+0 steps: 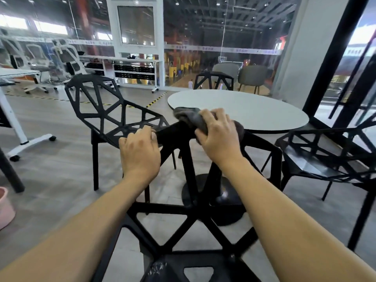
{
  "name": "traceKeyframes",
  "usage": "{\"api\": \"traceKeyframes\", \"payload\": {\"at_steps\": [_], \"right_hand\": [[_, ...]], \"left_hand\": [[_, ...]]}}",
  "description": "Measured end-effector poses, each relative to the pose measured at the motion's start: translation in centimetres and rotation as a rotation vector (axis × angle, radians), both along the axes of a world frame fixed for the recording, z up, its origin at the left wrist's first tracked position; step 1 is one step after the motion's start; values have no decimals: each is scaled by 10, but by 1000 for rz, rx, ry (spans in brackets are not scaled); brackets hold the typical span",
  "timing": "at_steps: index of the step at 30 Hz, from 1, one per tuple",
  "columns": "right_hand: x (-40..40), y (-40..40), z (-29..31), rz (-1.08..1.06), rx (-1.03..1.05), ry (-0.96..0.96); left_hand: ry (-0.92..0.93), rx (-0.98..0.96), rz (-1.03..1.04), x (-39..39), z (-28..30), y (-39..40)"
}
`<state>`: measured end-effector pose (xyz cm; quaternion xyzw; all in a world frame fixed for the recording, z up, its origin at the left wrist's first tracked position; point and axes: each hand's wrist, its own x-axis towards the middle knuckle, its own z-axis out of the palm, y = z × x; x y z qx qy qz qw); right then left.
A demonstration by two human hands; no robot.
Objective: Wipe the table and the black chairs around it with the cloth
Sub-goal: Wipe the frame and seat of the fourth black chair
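A black lattice chair [189,218] stands right in front of me, its back rail at hand height. My left hand [139,153] grips the left part of that rail. My right hand [220,137] holds a dark grey cloth [190,117] bunched over the right part of the rail. Beyond it is the round white table [254,106] on a black pedestal base [213,198]. Another black chair [105,110] stands to the left, one [325,157] to the right, and a third [213,79] behind the table.
A pink bucket [5,206] sits on the floor at the far left beside a white desk leg on wheels [18,137]. White office chairs [65,58] stand at the back left. A black door frame [329,64] and glass wall border the right.
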<state>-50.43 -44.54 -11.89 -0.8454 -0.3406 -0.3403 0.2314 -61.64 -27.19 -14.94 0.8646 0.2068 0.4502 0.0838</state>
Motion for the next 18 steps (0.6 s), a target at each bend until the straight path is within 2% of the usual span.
{"api": "traceKeyframes", "payload": {"at_steps": [4, 7, 9, 11, 14, 18], "right_hand": [[21, -79, -3, -242, 124, 101], [18, -85, -3, -306, 172, 160], [15, -79, -2, -334, 203, 165], [11, -75, -1, -345, 233, 172], [6, -66, -5, -286, 266, 144], [-6, -21, -12, -26, 186, 74]], "left_hand": [[28, -59, -15, 0, 1, -1], [-14, -180, -160, -10, -6, 5], [-128, -410, -272, -35, -17, 11], [-170, -635, -260, -65, -38, 19], [-104, -801, -273, -93, -72, 27], [-138, -947, -371, -100, -81, 27]]}}
